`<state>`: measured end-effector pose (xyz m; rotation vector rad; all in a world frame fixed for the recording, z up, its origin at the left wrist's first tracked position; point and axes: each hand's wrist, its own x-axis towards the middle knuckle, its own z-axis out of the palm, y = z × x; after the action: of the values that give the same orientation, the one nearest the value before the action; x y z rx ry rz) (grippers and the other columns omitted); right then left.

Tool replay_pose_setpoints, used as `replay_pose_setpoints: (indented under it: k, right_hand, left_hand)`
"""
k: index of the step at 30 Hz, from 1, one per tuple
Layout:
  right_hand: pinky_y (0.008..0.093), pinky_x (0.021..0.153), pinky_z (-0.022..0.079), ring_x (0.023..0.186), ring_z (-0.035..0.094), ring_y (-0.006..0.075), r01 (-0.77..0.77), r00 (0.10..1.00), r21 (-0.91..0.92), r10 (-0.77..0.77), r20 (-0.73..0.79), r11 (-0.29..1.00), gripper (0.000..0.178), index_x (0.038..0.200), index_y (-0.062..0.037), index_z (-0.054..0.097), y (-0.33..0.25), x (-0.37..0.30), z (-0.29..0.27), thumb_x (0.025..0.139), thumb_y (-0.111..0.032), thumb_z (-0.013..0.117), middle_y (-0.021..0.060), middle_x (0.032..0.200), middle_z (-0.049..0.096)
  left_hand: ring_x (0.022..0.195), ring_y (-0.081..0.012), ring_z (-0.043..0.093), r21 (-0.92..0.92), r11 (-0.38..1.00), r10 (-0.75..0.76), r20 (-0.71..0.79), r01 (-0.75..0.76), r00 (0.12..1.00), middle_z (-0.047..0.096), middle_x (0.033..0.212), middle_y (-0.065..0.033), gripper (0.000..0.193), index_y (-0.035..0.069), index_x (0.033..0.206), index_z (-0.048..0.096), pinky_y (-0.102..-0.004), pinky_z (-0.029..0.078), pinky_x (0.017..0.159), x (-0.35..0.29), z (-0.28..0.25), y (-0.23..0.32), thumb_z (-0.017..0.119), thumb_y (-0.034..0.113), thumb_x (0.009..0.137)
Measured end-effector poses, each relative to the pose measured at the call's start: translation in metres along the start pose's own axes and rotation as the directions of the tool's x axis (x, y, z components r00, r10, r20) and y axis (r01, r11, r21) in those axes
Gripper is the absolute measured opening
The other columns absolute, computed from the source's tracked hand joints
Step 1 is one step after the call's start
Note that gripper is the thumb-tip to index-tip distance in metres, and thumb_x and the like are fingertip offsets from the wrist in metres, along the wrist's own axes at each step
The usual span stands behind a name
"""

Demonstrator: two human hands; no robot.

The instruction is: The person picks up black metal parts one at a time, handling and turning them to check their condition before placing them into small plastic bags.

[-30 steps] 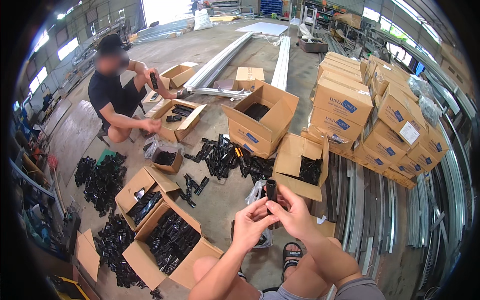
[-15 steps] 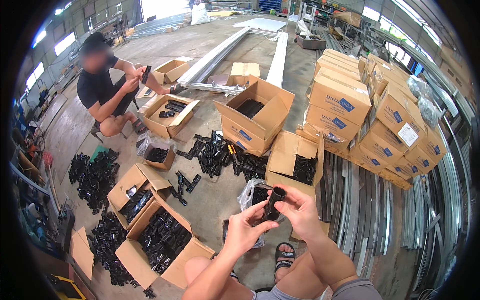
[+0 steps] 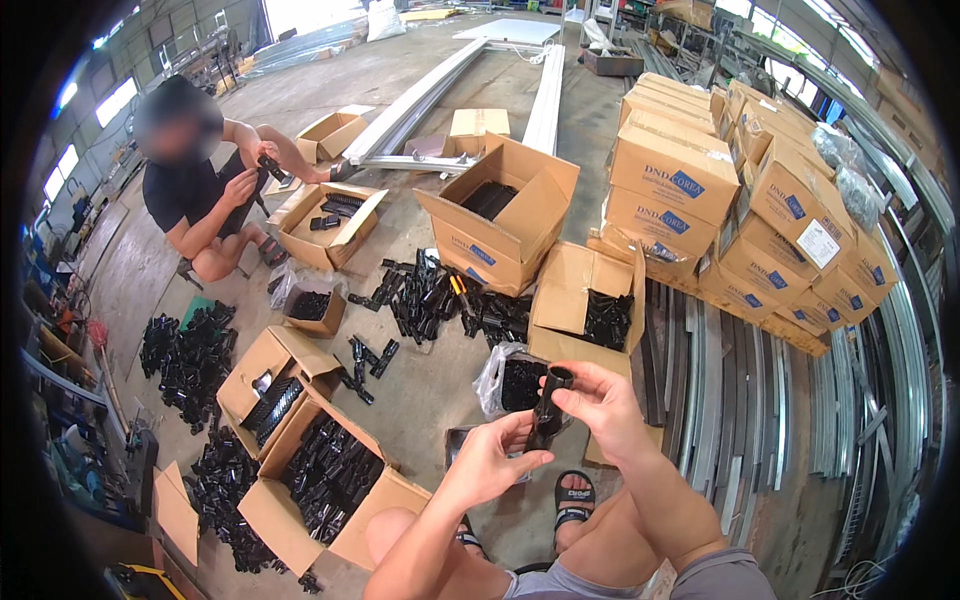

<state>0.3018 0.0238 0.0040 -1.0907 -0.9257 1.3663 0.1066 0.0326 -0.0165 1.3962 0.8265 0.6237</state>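
A black, glossy tubular fitting (image 3: 547, 412) with an open round upper end is held between both hands above my feet. My right hand (image 3: 604, 402) grips its upper part with thumb and fingers. Around the lower part close the fingers and thumb of my left hand (image 3: 492, 458). Just beyond the fitting sits a small plastic-lined box (image 3: 517, 383) of small black parts. An open carton (image 3: 328, 478) packed with black fittings stands left of my left forearm. Farther off, beyond my right hand, another open carton (image 3: 600, 318) holds black parts.
At the left, a seated person (image 3: 190, 180) handles a black part beside an open carton (image 3: 325, 228). Loose black fittings (image 3: 425, 300) lie heaped on the floor. Stacked cartons (image 3: 670, 190) stand at right, above long metal profiles (image 3: 740, 400). White frame beams (image 3: 420, 100) lie farther back.
The fitting stays in both hands and now stands slightly more upright. My view has shifted a little. The other person's hands and black part have turned and lowered slightly.
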Motion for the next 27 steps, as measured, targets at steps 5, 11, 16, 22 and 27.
replay_pose_setpoints:
  k: [5, 11, 16, 22, 27]
  right_hand:
    - [0.0300, 0.092, 0.053, 0.101, 0.067, 0.0157, -0.036, 0.999, 0.024, 0.036, 0.010, 0.999, 0.035, 0.124, 0.0035, 0.062, 0.003, 0.003, -0.002, 0.091, -0.006, 0.071, 0.0117, 0.112, 0.071]
    - [0.0308, 0.092, 0.053, 0.101, 0.067, 0.0158, -0.135, 0.987, -0.075, 0.140, 0.076, 0.988, 0.042, 0.132, 0.0033, 0.057, 0.010, 0.010, -0.002, 0.094, -0.010, 0.069, 0.0101, 0.114, 0.070]
    - [0.0337, 0.089, 0.053, 0.102, 0.068, 0.0229, -0.326, 0.937, -0.262, 0.348, 0.041, 0.908, 0.049, 0.135, -0.0003, 0.052, 0.056, 0.049, -0.032, 0.105, -0.038, 0.051, 0.0150, 0.118, 0.066]
    - [0.0409, 0.086, 0.055, 0.098, 0.070, 0.0306, -0.108, 0.874, -0.967, 0.486, 0.018, 0.230, 0.033, 0.113, -0.0033, 0.070, 0.168, 0.105, -0.099, 0.091, -0.026, 0.065, 0.0175, 0.103, 0.073]
    - [0.0493, 0.091, 0.052, 0.107, 0.065, 0.0403, -0.051, 0.948, -0.998, 0.316, -0.035, 0.043, 0.026, 0.111, -0.0076, 0.070, 0.255, 0.145, -0.098, 0.091, -0.020, 0.061, 0.0225, 0.110, 0.069]
  left_hand:
    - [0.109, -0.0133, 0.063, -0.196, 0.980, -0.022, 0.007, 0.023, 1.000, 0.067, 0.122, -0.0112, 0.055, -0.008, 0.136, 0.051, -0.0293, 0.052, 0.096, -0.001, 0.004, -0.011, 0.075, 0.000, 0.086]
    - [0.104, -0.0127, 0.064, -0.305, 0.948, -0.103, -0.035, 0.088, 0.994, 0.069, 0.115, -0.0134, 0.075, 0.002, 0.150, 0.035, -0.0290, 0.054, 0.089, -0.013, -0.001, -0.010, 0.071, -0.008, 0.085]
    - [0.100, -0.0133, 0.065, -0.242, 0.970, -0.058, -0.214, 0.004, 0.975, 0.071, 0.111, -0.0137, 0.089, 0.013, 0.156, 0.029, -0.0272, 0.054, 0.086, -0.016, -0.025, -0.010, 0.066, -0.018, 0.082]
    - [0.095, -0.0084, 0.062, 0.046, 0.999, 0.001, -0.448, 0.023, 0.894, 0.071, 0.113, -0.0110, 0.087, 0.022, 0.153, 0.040, -0.0260, 0.052, 0.086, -0.015, -0.049, 0.008, 0.069, -0.015, 0.081]
    - [0.103, -0.0099, 0.062, 0.130, 0.991, 0.039, -0.510, 0.032, 0.859, 0.071, 0.121, -0.0117, 0.084, 0.022, 0.150, 0.046, -0.0282, 0.052, 0.088, -0.008, -0.049, 0.012, 0.073, -0.013, 0.078]
